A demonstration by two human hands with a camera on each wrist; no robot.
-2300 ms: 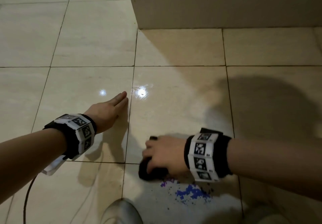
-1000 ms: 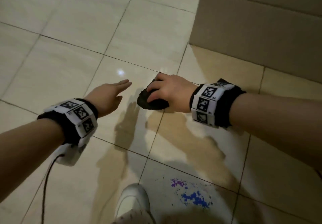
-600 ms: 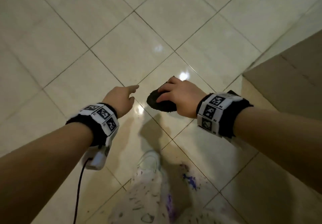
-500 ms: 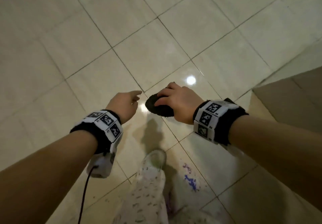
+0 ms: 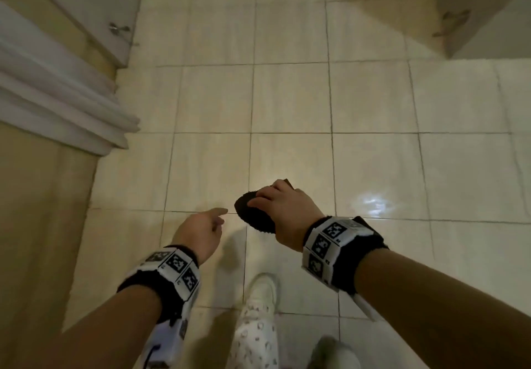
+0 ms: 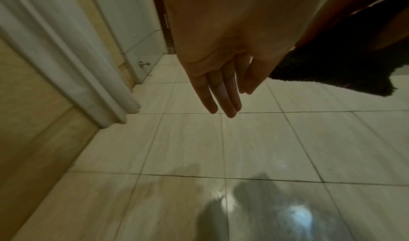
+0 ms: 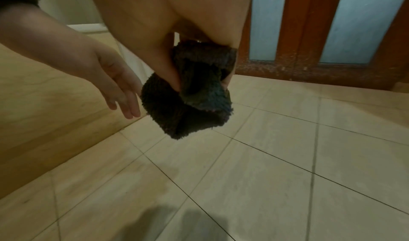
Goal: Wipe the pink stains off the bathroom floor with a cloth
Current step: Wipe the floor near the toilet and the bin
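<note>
**One dark cloth held above the tiled floor**

The right hand (image 5: 283,210) grips one dark, fuzzy cloth (image 5: 254,213), bunched between thumb and curled fingers; in the right wrist view the cloth (image 7: 190,96) hangs folded in the air, clear of the floor (image 7: 265,174). The left hand (image 5: 201,232) is just beside it, holding nothing, with its fingers (image 6: 221,94) straight and lying close together, pointing down toward the tiles. The two hands do not touch.

Each wrist wears one black band with white square markers, two bands in all (image 5: 172,271) (image 5: 333,242). One white shoe (image 5: 263,289) and one patterned trouser leg (image 5: 254,337) show below the hands, and a second shoe (image 5: 333,351) sits blurred at the lower edge.

The floor (image 5: 287,104) is pale square tiles with dark joints and one bright glare spot (image 5: 372,200). No pink marks show on the tiles in view. A wooden door (image 7: 309,35) with two frosted panes stands behind the cloth.
</note>
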